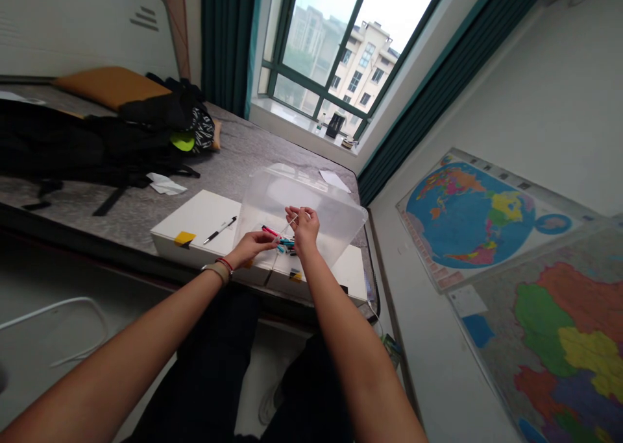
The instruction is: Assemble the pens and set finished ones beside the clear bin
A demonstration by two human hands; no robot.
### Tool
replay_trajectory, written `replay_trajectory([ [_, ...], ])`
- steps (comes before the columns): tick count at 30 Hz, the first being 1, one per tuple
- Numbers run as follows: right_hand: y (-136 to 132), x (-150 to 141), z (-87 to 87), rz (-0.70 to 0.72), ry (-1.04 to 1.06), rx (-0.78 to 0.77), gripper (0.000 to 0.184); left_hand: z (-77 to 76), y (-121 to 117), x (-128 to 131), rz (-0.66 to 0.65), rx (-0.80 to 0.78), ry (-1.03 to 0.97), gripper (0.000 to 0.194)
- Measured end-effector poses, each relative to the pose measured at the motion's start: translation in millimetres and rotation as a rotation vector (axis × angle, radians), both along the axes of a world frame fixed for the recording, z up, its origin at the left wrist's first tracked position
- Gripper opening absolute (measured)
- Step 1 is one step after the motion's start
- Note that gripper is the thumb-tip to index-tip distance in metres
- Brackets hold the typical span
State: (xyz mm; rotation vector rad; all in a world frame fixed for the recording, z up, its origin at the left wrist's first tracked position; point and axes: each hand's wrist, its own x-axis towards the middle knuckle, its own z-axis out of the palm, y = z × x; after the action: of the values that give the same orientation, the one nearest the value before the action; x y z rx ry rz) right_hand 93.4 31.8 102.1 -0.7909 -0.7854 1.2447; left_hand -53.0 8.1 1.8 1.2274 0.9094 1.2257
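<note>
My left hand point(256, 243) and my right hand point(304, 226) meet in front of a clear plastic box point(335, 213) lying tilted on white boxes point(195, 219) on a bed. The right hand's fingers are closed on a thin clear pen point(288, 226) that slants down toward the left hand. The left hand pinches the lower end of that pen. Several coloured pens point(280, 237), red and teal among them, lie just under the hands at the box's mouth. A wristband and a red cord sit on my left wrist.
A black pen point(220, 229) lies on the left white box beside a yellow sticker point(184, 238). Black bags and clothes point(97, 141) cover the grey bed's left part. A window point(341, 47) is behind; world maps point(481, 219) hang on the right wall.
</note>
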Motion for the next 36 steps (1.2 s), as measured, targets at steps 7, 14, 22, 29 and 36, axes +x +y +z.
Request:
replay_trajectory([
  [7, -26, -8, -4.6, 0.093, -0.189, 0.155, 0.027, 1.3, 1, -4, -0.033, -0.012, -0.052, 0.040],
  [14, -44, -13, -8.8, 0.104, -0.258, 0.250, 0.026, 6.8, -1, -5, -0.080, 0.007, -0.055, 0.036],
  [22, -57, -11, -6.3, 0.086, -0.567, 0.391, 0.017, 9.3, -1, -7, -0.037, 0.018, 0.003, 0.038],
  [29, -49, -5, -20.5, 0.092, -0.714, 0.369, 0.015, 8.9, -1, -6, -0.072, -0.001, 0.007, 0.043],
  [36, -28, 9, -44.9, 0.008, -0.583, 0.193, 0.021, 4.7, 1, -5, -0.098, -0.003, 0.030, 0.043],
])
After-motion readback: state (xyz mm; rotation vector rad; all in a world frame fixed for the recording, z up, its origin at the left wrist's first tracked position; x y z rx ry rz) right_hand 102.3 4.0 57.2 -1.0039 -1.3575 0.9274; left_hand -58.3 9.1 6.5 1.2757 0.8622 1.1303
